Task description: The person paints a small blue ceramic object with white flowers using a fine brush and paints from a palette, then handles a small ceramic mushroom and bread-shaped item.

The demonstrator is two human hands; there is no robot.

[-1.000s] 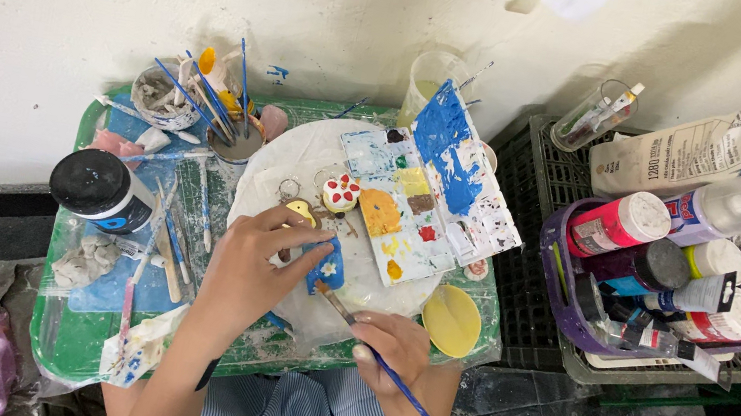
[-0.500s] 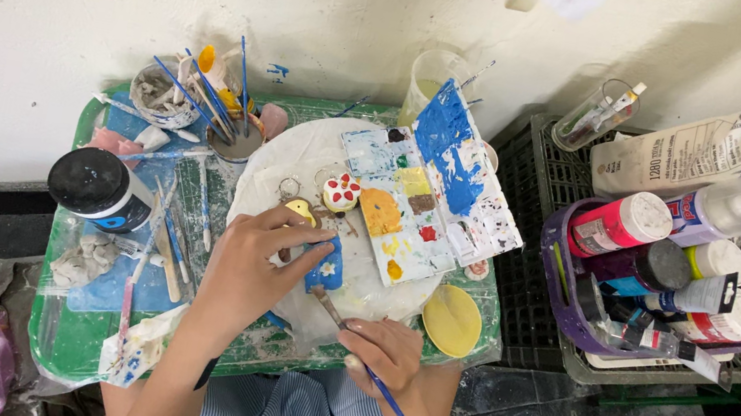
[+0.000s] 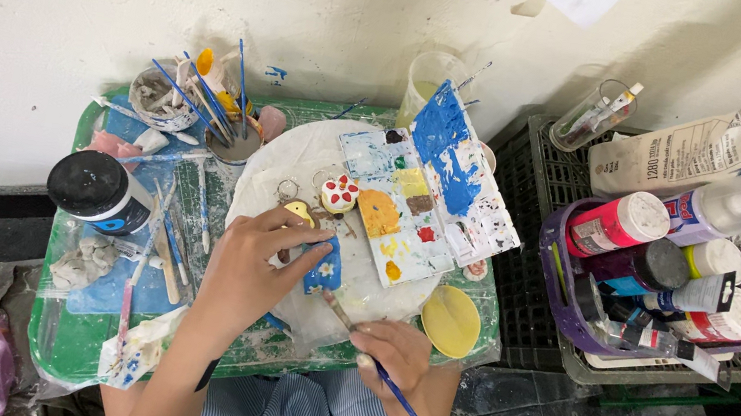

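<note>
A small blue piece [image 3: 323, 269], already carrying white dots, was pinched in the left hand [image 3: 250, 268] on the white plate [image 3: 298, 160]. A brush [image 3: 368, 365] was gripped in the right hand [image 3: 396, 353] at five o'clock of it, tip just beside the piece. A red-spotted piece [image 3: 338, 194] lay painted at twelve o'clock; how much blue remained could not be told.

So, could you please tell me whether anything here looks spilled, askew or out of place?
Nothing looks spilled. The paint palette sits askew, overhanging the round white board, and loose brushes lie scattered on the paint-smeared green tray. Ordinary painting clutter.
</note>
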